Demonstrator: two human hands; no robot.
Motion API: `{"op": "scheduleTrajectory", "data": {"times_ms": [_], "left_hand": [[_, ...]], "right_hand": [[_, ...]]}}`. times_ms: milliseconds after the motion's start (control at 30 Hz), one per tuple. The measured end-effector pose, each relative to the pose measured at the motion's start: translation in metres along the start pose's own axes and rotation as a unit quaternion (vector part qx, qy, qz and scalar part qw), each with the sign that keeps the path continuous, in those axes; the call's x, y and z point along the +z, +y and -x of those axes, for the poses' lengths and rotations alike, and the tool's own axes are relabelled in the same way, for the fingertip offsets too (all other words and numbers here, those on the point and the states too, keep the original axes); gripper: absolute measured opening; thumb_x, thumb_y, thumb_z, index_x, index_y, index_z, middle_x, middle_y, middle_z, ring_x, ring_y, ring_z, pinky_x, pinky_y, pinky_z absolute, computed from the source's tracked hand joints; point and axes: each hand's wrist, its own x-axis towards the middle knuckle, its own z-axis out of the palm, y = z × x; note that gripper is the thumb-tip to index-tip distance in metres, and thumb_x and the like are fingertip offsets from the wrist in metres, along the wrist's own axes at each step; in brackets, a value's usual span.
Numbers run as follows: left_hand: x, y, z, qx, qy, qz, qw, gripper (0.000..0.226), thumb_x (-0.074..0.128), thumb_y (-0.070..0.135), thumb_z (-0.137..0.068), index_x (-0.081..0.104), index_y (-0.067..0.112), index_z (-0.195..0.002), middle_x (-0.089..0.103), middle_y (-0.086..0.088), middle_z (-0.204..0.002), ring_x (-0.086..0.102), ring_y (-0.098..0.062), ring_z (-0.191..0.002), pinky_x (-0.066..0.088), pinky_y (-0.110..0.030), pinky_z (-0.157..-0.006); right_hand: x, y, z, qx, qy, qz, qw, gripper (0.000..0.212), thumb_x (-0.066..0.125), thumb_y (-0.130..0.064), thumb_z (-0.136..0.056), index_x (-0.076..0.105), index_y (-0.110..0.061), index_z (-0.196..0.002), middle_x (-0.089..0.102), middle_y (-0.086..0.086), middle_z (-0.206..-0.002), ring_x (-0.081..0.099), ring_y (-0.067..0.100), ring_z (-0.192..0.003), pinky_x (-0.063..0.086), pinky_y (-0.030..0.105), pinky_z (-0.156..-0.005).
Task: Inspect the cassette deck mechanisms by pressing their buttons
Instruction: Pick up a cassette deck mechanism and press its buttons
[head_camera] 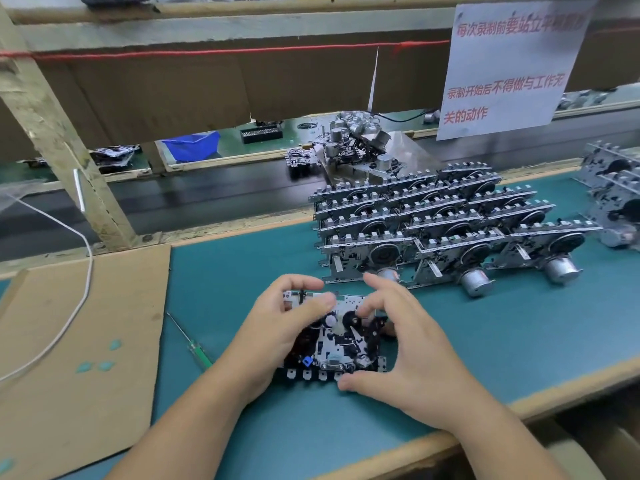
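While both hands work at one unit, the scene stands so:
Deck (337,336): flat on the green mat (519,334), near the front edge, between the hands.
Left hand (277,327): fingers curled round the deck's left side, thumb on top.
Right hand (405,341): fingers curled on the deck's top, thumb at its near edge.
Stack (433,220): more decks in rows, just behind.
Screwdriver (192,342): on the mat, left of the deck.

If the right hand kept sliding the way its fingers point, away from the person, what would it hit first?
Probably the nearest standing cassette deck mechanism in the front row; the right hand has fingertips already close to its motor. Depth is hard to judge from one view.
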Motion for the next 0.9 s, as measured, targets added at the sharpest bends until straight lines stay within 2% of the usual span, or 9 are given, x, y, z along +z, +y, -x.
{"op": "scheduleTrajectory", "data": {"times_ms": [67,167,300,367,433,533,667,767,900], "left_hand": [[0.001,0.000,-0.001,0.003,0.007,-0.020,1.000,0.031,0.081,0.038,-0.066,0.072,0.039,-0.096,0.072,-0.009,-0.087,0.072,-0.021,-0.074,0.058,-0.039,-0.073],[-0.003,0.002,-0.002,-0.025,-0.022,0.050,0.998,0.035,0.064,0.018,-0.069,0.075,0.031,-0.100,0.072,-0.023,-0.091,0.071,-0.032,-0.076,0.058,-0.043,-0.071],[-0.004,0.000,0.000,-0.004,-0.030,0.065,0.997,0.022,0.068,0.028,-0.082,0.075,0.029,-0.102,0.076,-0.013,-0.094,0.072,-0.026,-0.080,0.058,-0.035,-0.067],[-0.003,-0.001,0.000,0.008,-0.028,0.057,0.998,0.017,0.074,0.021,-0.088,0.076,0.031,-0.101,0.075,-0.011,-0.090,0.072,-0.024,-0.077,0.057,-0.032,-0.064],[-0.004,-0.004,-0.001,0.001,-0.043,0.063,0.997,0.031,0.069,0.009,-0.080,0.076,0.029,-0.103,0.072,-0.015,-0.086,0.068,-0.026,-0.076,0.057,-0.034,-0.062],[-0.008,-0.003,-0.001,0.003,-0.066,0.060,0.996,0.047,0.056,0.006,-0.069,0.078,0.025,-0.106,0.069,-0.017,-0.085,0.064,-0.029,-0.076,0.057,-0.036,-0.064],[-0.007,-0.003,-0.002,-0.002,-0.065,0.070,0.995,0.046,0.055,0.007,-0.071,0.079,0.022,-0.106,0.065,-0.020,-0.084,0.062,-0.029,-0.072,0.057,-0.034,-0.062],[-0.006,-0.003,-0.001,-0.002,-0.066,0.076,0.995,0.044,0.056,0.007,-0.072,0.080,0.022,-0.105,0.071,-0.017,-0.084,0.065,-0.029,-0.073,0.059,-0.036,-0.066],[-0.007,-0.003,0.000,0.003,-0.062,0.076,0.995,0.043,0.057,0.006,-0.072,0.080,0.022,-0.105,0.067,-0.016,-0.080,0.061,-0.030,-0.074,0.056,-0.035,-0.065]], "right_hand": [[0.000,-0.002,0.001,-0.011,-0.004,0.010,1.000,0.069,0.088,-0.055,-0.055,0.052,-0.050,-0.115,0.024,-0.031,-0.154,0.015,-0.018,-0.141,0.024,0.006,-0.105],[0.000,-0.001,0.001,0.005,0.016,-0.008,1.000,0.063,0.088,-0.055,-0.053,0.057,-0.045,-0.107,0.031,-0.032,-0.149,0.025,-0.010,-0.143,0.041,0.022,-0.105],[0.000,0.000,0.001,0.002,0.032,-0.056,0.998,0.057,0.085,-0.048,-0.057,0.056,-0.040,-0.105,0.029,-0.039,-0.143,0.027,-0.002,-0.145,0.049,0.023,-0.102],[-0.001,-0.001,0.002,-0.009,0.039,-0.048,0.998,0.045,0.084,-0.042,-0.060,0.055,-0.034,-0.094,0.031,-0.038,-0.141,0.027,0.002,-0.147,0.051,0.028,-0.102],[0.000,-0.005,0.006,-0.007,0.032,-0.034,0.999,0.037,0.081,-0.042,-0.063,0.054,-0.032,-0.086,0.031,-0.032,-0.145,0.025,0.003,-0.148,0.047,0.035,-0.106],[0.009,-0.018,0.011,0.003,0.059,0.001,0.998,0.029,0.080,-0.050,-0.068,0.059,-0.031,-0.078,0.030,-0.015,-0.156,0.020,0.001,-0.149,0.030,0.032,-0.114],[0.025,-0.032,0.017,0.040,0.189,0.072,0.979,0.024,0.087,-0.028,-0.074,0.064,-0.028,-0.066,0.045,0.005,-0.151,0.041,0.017,-0.142,0.030,0.026,-0.110],[0.032,-0.038,0.020,0.063,0.190,0.151,0.968,0.021,0.089,-0.024,-0.070,0.070,-0.022,-0.062,0.052,0.018,-0.143,0.046,0.035,-0.134,0.030,0.033,-0.107],[0.040,-0.046,0.015,0.082,0.181,0.178,0.964,0.024,0.086,-0.014,-0.073,0.065,-0.013,-0.061,0.051,0.026,-0.140,0.041,0.035,-0.130,0.022,0.030,-0.105]]}}
